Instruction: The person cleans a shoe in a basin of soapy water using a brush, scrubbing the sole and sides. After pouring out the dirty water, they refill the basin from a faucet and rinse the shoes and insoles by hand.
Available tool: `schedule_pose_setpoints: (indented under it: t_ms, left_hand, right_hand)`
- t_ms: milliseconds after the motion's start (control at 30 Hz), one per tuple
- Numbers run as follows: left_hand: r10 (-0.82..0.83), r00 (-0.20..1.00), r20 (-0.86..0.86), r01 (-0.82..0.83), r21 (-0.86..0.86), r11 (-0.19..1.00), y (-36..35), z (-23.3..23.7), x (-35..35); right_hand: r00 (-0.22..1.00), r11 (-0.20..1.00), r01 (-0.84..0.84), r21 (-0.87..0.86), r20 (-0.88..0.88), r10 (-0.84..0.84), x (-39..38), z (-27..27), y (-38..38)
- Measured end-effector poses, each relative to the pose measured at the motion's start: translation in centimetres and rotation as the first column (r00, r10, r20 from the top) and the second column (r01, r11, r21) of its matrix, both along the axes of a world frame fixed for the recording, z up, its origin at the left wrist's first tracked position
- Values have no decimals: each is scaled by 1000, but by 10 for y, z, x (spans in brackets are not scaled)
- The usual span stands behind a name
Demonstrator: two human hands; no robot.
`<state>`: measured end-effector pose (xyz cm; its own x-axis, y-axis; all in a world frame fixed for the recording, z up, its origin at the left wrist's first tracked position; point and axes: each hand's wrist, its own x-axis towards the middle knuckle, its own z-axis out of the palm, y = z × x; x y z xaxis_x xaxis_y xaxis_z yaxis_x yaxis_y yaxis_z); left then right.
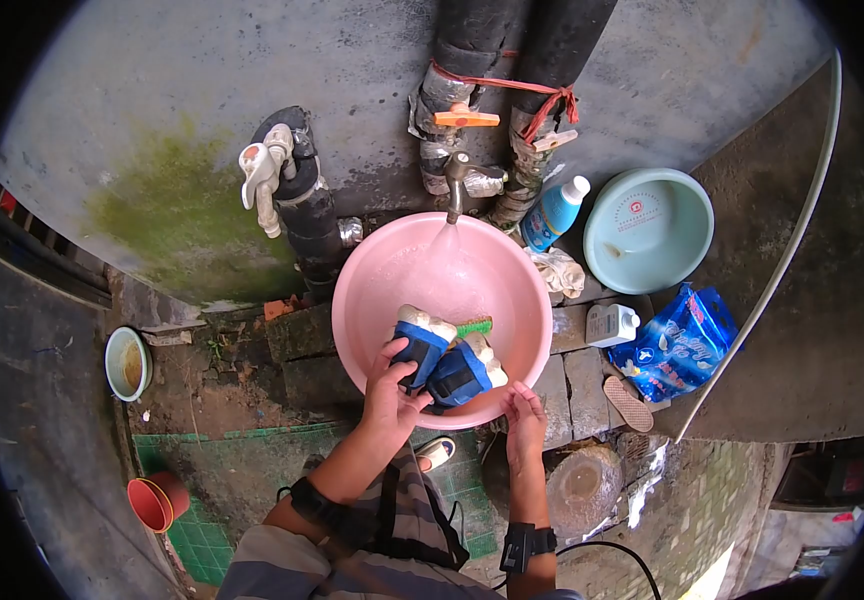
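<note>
My left hand [389, 398] is closed on a pair of blue and black shoes [449, 372] with whitish toes, held over the near side of a pink basin [344, 335]. Behind the shoes, a green brush [474, 327] shows in part inside the basin. Water runs from a metal tap [457, 178] into the basin. My right hand [525, 418] is at the basin's near right rim, its fingers drawn together; whether they grip the rim or something small I cannot make out.
Right of the basin are a blue bottle [554, 215], a pale blue-green basin [697, 245], a white bottle [612, 325], a blue packet [680, 345] and a brush-like pad [629, 404]. Pipes [317, 215] line the wall. A hose [792, 240] crosses the right. Red pots [157, 502] stand left.
</note>
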<state>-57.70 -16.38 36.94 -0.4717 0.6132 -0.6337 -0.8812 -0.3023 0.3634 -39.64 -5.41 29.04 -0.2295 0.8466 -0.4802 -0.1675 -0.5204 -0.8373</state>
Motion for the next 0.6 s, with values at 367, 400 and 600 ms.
schedule_pose_setpoints:
  t_ms: [367, 400, 600]
  left_hand:
    - [1, 1000, 7, -1, 5, 1000, 0, 0, 0]
    - [1, 1000, 8, -1, 7, 1000, 0, 0, 0]
    - [-2, 1000, 11, 2, 4, 1000, 0, 3, 0]
  right_hand:
    - [1000, 1000, -1, 14, 4, 1, -1, 3, -1]
    - [1000, 1000, 2, 13, 6, -2, -1, 3, -1]
    - [1000, 1000, -3, 25, 9, 2, -2, 4, -2]
